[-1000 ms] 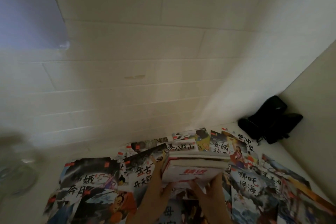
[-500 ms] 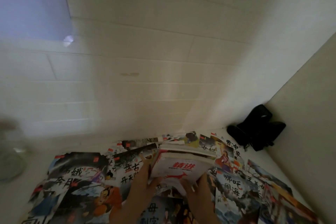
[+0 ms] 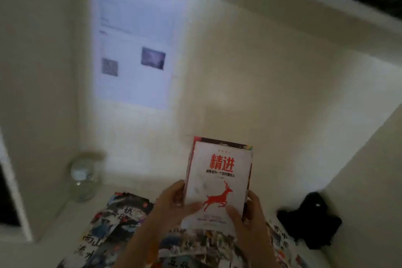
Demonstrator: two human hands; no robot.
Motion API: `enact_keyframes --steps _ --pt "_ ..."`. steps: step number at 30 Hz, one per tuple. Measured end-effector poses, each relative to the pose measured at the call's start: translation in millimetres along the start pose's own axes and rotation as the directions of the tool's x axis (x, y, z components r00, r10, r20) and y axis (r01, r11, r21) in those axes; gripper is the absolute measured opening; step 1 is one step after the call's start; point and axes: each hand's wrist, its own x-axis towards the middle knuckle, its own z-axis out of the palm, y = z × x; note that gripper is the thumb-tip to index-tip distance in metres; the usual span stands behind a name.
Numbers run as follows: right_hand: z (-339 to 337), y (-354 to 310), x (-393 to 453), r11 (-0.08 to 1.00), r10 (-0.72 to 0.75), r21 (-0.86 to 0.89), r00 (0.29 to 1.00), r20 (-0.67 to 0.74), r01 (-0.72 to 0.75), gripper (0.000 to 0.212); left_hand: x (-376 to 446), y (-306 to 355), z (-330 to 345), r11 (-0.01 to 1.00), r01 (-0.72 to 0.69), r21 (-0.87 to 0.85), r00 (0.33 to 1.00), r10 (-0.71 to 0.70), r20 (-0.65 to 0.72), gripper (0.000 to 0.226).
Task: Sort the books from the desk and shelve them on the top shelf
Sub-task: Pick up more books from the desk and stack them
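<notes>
A white book with red title characters and a red deer on its cover stands nearly upright above the worktop, at about 5 o'clock in the view, with at least one more book behind it showing a dark top edge. The left hand grips its lower left edge, thumb across the cover and fingers curled behind; the right hand grips the lower right edge the same way, its thumb lying on the cover under the deer. Beneath the hands, picture books lie fanned and overlapping over the worktop from 6 to 8 o'clock, reaching toward its left rim. A clear glass jar stands at 8 o'clock near the back wall, apart from the books. A black bundle sits at 4 o'clock against the side panel. Above the book, the pale wall is open up to a shelf edge crossing at 1 o'clock; a printed sheet hangs at 11 o'clock.
</notes>
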Motion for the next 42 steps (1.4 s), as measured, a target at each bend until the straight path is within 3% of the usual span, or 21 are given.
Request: enact_keyframes --steps 4,8,14,16,18,22,25,29,32,36,39,42 --pt "9 -88 -6 0.99 -0.122 0.074 0.99 0.07 0.117 0.051 -47 84 -43 0.983 -0.161 0.083 0.986 0.163 -0.024 0.034" --pt "41 -167 -29 0.952 -0.271 0.183 0.954 0.127 0.246 0.042 -110 142 -88 0.942 -0.293 0.165 0.926 0.322 -0.196 0.031" --pt "74 -292 -53 0.823 -0.545 0.319 0.81 0.216 0.469 0.056 -197 244 -140 0.853 -0.461 0.244 0.754 0.522 -0.399 0.04" --pt "67 -338 -54 0.752 -0.648 0.299 0.742 0.172 0.587 0.051 -212 292 -143 0.795 -0.532 0.293 0.695 0.607 -0.385 0.051" --pt "50 -387 -48 0.667 -0.74 0.251 0.664 0.111 0.701 0.044 -207 339 -145 0.729 -0.607 0.316 0.633 0.684 -0.364 0.041" --pt "13 -476 -2 0.569 -0.821 0.146 0.57 0.036 0.81 0.039 -167 427 -141 0.664 -0.669 0.333 0.585 0.747 -0.315 0.036" --pt "0 -513 53 0.631 -0.776 0.093 0.626 0.08 0.77 0.043 -124 464 -137 0.644 -0.645 0.411 0.563 0.764 -0.314 0.037" --pt "13 -516 122 0.774 -0.632 0.145 0.74 0.23 0.616 0.048 -70 470 -136 0.621 -0.444 0.646 0.493 0.771 -0.404 0.034" --pt "31 -512 153 0.844 -0.532 0.151 0.768 0.355 0.515 0.049 -39 460 -144 0.635 -0.357 0.685 0.505 0.748 -0.43 0.034" --pt "56 -522 182 0.893 -0.43 0.091 0.777 0.46 0.441 0.053 -19 459 -158 0.587 -0.258 0.767 0.474 0.769 -0.429 0.035" --pt "70 -527 191 0.885 -0.414 0.035 0.75 0.516 0.464 0.043 -19 463 -168 0.539 -0.238 0.808 0.562 0.755 -0.338 0.039" --pt "82 -525 191 0.835 -0.48 -0.038 0.759 0.44 0.549 0.046 -23 462 -177 0.55 -0.259 0.794 0.655 0.704 -0.274 0.035"
